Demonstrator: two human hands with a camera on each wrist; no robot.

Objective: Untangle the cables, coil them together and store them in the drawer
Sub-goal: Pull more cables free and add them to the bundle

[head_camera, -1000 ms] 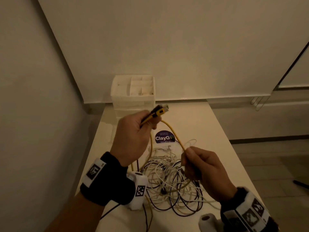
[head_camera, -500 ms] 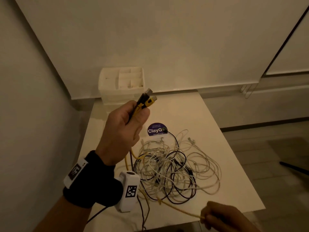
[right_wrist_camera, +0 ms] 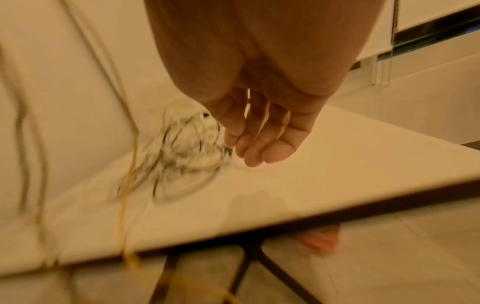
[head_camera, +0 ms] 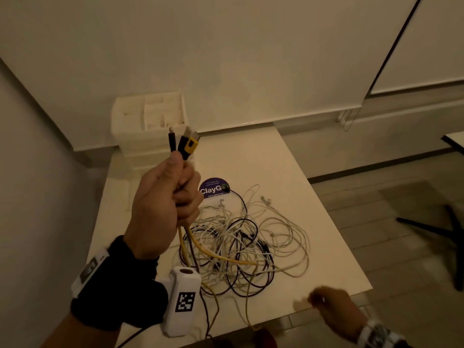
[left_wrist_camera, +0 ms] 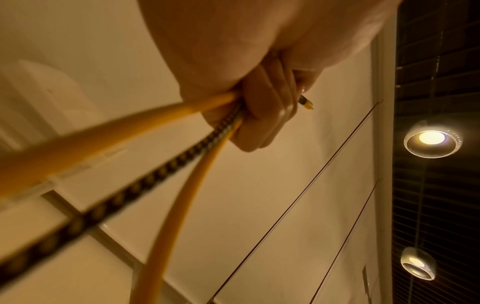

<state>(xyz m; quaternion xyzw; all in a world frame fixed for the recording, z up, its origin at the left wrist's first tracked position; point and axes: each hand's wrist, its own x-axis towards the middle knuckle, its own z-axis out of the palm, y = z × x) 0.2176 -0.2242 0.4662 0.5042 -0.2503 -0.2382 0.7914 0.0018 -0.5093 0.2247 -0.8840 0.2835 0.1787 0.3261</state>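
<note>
The left hand [head_camera: 160, 209] is raised above the table [head_camera: 313, 197], fist clamped round the yellow cable [head_camera: 216, 254] and a dark braided cable [left_wrist_camera: 166, 170], their plugs [head_camera: 185, 144] bunched upright above the thumb — ends gathered, it seems, so the lengths can be drawn free together. Both trail down into the tangle [head_camera: 241, 242] of white and black cables mid-table. The right hand [head_camera: 334, 312] hovers at the near right edge, fingers loosely apart and holding nothing — probably poised to reach in. The drawer unit [head_camera: 148, 136] waits at the far left.
</note>
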